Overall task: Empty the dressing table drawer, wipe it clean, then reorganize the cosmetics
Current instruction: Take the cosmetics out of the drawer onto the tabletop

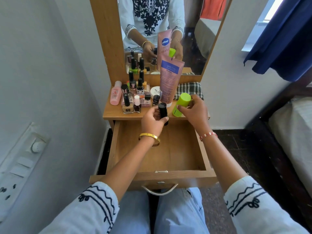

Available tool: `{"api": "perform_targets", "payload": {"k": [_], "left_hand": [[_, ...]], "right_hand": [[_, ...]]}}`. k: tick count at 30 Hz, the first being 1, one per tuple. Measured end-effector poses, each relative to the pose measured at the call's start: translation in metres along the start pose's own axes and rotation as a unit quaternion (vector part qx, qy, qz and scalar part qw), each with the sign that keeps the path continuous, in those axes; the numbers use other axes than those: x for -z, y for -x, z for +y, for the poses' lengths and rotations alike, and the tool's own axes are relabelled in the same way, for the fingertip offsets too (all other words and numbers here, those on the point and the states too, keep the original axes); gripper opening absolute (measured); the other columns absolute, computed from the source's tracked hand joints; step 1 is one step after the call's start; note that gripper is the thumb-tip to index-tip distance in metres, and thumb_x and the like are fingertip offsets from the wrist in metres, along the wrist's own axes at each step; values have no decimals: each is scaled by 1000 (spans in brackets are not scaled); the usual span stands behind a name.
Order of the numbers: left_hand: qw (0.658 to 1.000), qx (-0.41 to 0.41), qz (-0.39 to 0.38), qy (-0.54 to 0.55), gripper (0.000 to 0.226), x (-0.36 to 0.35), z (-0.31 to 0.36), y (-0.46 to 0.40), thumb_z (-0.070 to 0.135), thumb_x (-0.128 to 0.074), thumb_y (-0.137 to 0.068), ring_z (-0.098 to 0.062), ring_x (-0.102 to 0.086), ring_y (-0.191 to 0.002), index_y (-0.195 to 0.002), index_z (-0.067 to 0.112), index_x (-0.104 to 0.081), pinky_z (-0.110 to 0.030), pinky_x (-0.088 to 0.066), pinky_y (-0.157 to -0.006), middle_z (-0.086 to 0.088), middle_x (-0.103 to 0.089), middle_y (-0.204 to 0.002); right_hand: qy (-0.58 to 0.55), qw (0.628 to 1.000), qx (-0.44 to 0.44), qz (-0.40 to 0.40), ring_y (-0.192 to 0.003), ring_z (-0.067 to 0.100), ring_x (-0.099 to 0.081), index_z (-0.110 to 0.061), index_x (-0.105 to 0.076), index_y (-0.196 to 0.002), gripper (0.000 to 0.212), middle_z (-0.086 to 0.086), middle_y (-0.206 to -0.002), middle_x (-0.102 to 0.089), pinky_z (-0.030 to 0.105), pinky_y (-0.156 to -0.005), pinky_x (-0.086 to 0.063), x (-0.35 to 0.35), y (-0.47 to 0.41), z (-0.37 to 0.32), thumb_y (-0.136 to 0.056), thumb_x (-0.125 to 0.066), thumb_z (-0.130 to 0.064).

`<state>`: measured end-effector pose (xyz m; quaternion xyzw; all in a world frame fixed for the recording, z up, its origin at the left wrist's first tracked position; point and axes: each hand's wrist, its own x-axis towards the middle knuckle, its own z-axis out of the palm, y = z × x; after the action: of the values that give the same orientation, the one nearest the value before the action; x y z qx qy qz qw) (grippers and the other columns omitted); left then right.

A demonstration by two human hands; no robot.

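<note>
White walls flank a narrow wooden dressing table (116, 114) with a mirror (194, 39); its open wooden drawer (177, 157) is pulled toward the seated person and shows a bare floor. Over the drawer's back edge, the left hand (152, 123) grips a black cylindrical bottle (163, 112), long axis near upright and tilted slightly; just beside it, the right hand (195, 112) pinches a lime-green cylindrical container (181, 104), which leans left with its base at the tabletop's front edge. Both hands sit directly above the drawer opening, so either item could go straight down into it; the left is marginally nearer the cavity. Behind stand a tall pink lotion tube (169, 80), a cluster of nail-polish bottles (133, 97), a pink bottle (115, 94), a white round jar (155, 90) and a folded checked cloth (189, 90). Judged stage: drawer emptied, restocking probably beginning. Free room lies across the whole drawer floor; the crowded tabletop leaves little.
</note>
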<state>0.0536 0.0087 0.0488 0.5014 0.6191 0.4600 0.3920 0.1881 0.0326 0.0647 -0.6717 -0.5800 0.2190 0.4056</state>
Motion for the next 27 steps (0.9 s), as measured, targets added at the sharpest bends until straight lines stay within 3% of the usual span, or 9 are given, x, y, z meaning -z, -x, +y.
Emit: {"api": "perform_targets", "payload": {"k": [5, 10, 12, 14, 15, 17, 20, 23, 27], "left_hand": [[1000, -1, 12, -4, 46, -1, -2, -7, 5, -70, -76, -22, -63, -104, -120, 6, -56, -27, -49, -89, -10, -66, -114], [1000, -19, 15, -18, 48, -3, -1, -10, 7, -70, -77, -22, -62, -107, -123, 7, -56, -29, -49, -91, -9, -65, -117], [999, -26, 17, -17, 48, -4, -1, -10, 7, -71, -77, -22, -62, -105, -123, 7, -57, -30, -49, -92, -10, -66, -116], [999, -29, 19, -17, 49, -5, 1, -9, 7, -71, -77, -19, -62, -101, -123, 6, -56, -23, -48, -88, -10, -66, -115], [999, -28, 19, -17, 49, -5, 1, -9, 7, -71, -77, -15, -62, -97, -123, 6, -56, -20, -47, -83, -10, -66, -114], [999, -28, 15, -3, 51, -4, 2, -8, 7, -73, -75, -11, -60, -88, -122, 6, -55, -18, -48, -79, -10, -68, -109], [999, -33, 3, 19, 59, -6, 3, -5, 8, -77, -71, -12, -61, -81, -123, 6, -49, -25, -52, -78, -5, -67, -96], [999, -46, -14, 26, 65, -9, 2, -3, 10, -79, -68, -16, -65, -84, -124, 7, -46, -29, -54, -80, -11, -70, -100], [996, -39, -67, 53, 63, -12, 2, -4, 4, -76, -70, -23, -66, -100, -126, 10, -48, -38, -54, -89, -18, -67, -112]], "right_hand": [[16, 1000, 15, 7, -82, 12, -50, -9, -57, -112, 36, -1, -91, -55, 12, -59, -37, -7, -10, 0, -82, -70, -22], [7, 1000, -3, 17, -96, 16, -56, -9, -55, -120, 44, 4, -106, -62, 23, -75, -44, -12, -14, -2, -82, -71, -24], [-1, 998, -7, 69, -86, 13, -56, -11, -56, -114, 42, 0, -94, -61, 16, -68, -44, -12, -8, 1, -80, -72, -30], [-33, 993, 5, 115, -65, 9, -50, -14, -56, -92, 23, -6, -71, -54, 7, -54, -38, -11, 4, 3, -82, -69, -30], [-47, 993, 17, 108, -59, 8, -46, -15, -54, -83, 18, -8, -64, -50, 7, -51, -38, -11, 9, 5, -84, -68, -27], [-101, 994, 25, 20, -58, 6, -50, -19, -55, -77, 13, -7, -65, -53, 9, -51, -43, -12, 17, 7, -86, -64, -18], [-188, 973, -10, -133, -74, 5, -60, -15, -60, -99, 13, -6, -83, -62, 16, -62, -53, -8, 24, 5, -89, -60, -8], [-191, 967, -28, -167, -83, 12, -63, -11, -59, -110, 22, 0, -90, -64, 24, -71, -54, -4, 21, 9, -88, -60, -6], [-212, 962, -53, -166, -78, 14, -63, -17, -59, -91, 13, -1, -82, -64, 27, -72, -54, 3, 16, 15, -85, -64, -6]]}}
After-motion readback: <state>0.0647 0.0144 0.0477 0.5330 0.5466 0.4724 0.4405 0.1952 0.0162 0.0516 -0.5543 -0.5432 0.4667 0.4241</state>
